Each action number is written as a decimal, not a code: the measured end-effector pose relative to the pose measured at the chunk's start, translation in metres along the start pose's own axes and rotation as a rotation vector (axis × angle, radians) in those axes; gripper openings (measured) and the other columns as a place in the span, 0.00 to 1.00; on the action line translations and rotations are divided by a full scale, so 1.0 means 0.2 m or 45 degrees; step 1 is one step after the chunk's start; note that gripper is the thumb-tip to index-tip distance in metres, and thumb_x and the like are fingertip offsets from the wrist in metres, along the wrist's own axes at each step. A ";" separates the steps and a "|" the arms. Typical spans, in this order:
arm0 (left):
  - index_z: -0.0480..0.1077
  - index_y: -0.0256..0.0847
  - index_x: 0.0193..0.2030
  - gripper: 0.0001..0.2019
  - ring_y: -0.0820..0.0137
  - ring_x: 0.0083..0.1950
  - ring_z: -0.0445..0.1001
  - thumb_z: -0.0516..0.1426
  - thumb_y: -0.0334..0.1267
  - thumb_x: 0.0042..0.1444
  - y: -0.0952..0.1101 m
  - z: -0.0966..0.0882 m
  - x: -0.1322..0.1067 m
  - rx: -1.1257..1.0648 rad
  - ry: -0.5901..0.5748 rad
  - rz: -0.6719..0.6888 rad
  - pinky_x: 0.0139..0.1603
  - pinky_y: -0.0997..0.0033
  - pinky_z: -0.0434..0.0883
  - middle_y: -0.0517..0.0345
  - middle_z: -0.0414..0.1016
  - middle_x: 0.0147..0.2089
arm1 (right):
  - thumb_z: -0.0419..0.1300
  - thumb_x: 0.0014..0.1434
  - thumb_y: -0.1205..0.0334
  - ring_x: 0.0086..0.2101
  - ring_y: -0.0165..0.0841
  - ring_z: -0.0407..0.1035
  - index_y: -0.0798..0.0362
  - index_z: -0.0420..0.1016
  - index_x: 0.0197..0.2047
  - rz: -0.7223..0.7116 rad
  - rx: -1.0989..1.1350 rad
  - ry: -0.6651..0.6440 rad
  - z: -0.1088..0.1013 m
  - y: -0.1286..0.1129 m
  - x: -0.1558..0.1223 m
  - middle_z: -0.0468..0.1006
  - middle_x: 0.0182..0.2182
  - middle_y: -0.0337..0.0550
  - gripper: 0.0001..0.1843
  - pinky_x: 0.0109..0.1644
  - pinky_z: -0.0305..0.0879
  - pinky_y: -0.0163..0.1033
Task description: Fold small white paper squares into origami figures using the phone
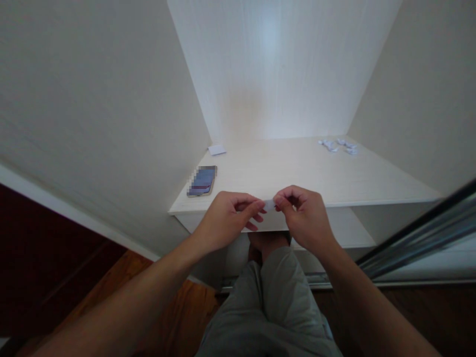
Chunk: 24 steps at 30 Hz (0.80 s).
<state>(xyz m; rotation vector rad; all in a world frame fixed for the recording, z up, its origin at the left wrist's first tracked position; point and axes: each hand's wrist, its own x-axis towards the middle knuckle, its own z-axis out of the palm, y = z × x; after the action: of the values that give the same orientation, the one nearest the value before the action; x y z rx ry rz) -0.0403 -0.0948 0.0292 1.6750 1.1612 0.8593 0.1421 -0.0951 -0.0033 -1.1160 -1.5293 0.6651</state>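
Note:
Both my hands meet in front of the front edge of a white shelf (334,183). My left hand (226,218) and my right hand (303,213) each pinch one end of a small white piece of paper (269,204) held between them. The fingers of both hands are curled closed around it. On the shelf's left side lies a phone (202,181), face up. A small white paper square (216,149) lies behind the phone near the left wall. Several small folded white paper pieces (337,145) sit at the shelf's back right.
The shelf is inside a white cupboard with walls on the left, back and right. A sliding door rail (420,238) runs at the lower right. My knees in grey trousers (271,297) are below the hands, above a wooden floor (178,307).

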 end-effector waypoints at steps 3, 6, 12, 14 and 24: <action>0.80 0.34 0.35 0.13 0.70 0.32 0.79 0.62 0.44 0.60 -0.04 -0.01 -0.01 -0.029 0.006 0.040 0.31 0.73 0.79 0.52 0.81 0.32 | 0.61 0.60 0.61 0.29 0.33 0.72 0.54 0.77 0.30 0.057 0.126 -0.088 0.02 0.03 0.00 0.79 0.25 0.40 0.09 0.36 0.66 0.39; 0.80 0.34 0.35 0.13 0.69 0.33 0.78 0.62 0.44 0.59 -0.07 -0.01 -0.02 -0.021 0.059 0.062 0.31 0.73 0.79 0.51 0.81 0.32 | 0.60 0.63 0.57 0.27 0.32 0.71 0.54 0.77 0.32 0.124 0.215 -0.159 0.06 0.06 -0.02 0.79 0.25 0.40 0.12 0.34 0.65 0.37; 0.81 0.34 0.37 0.17 0.67 0.34 0.80 0.61 0.48 0.60 -0.17 -0.03 -0.04 -0.079 0.077 -0.023 0.32 0.71 0.79 0.48 0.82 0.33 | 0.60 0.63 0.57 0.30 0.34 0.71 0.53 0.77 0.31 0.083 0.108 -0.195 0.13 0.11 -0.02 0.79 0.26 0.40 0.12 0.37 0.65 0.39; 0.81 0.34 0.37 0.18 0.67 0.34 0.80 0.60 0.50 0.61 -0.20 -0.05 -0.06 -0.119 0.037 -0.043 0.33 0.71 0.78 0.48 0.82 0.33 | 0.60 0.62 0.58 0.30 0.35 0.70 0.52 0.77 0.30 0.073 0.063 -0.229 0.16 0.11 -0.01 0.78 0.26 0.40 0.11 0.37 0.64 0.40; 0.80 0.36 0.37 0.19 0.66 0.34 0.77 0.59 0.52 0.62 -0.39 -0.23 -0.17 -0.125 0.177 -0.099 0.28 0.72 0.74 0.50 0.80 0.34 | 0.60 0.61 0.55 0.30 0.36 0.71 0.52 0.77 0.28 0.126 0.061 -0.414 0.41 0.12 0.03 0.79 0.25 0.42 0.13 0.38 0.64 0.40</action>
<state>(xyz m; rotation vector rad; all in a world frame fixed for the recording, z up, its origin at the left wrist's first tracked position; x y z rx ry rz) -0.1170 -0.1025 -0.0289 1.5003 1.2492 0.9800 0.0706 -0.0680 -0.0428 -1.0911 -1.7279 0.9838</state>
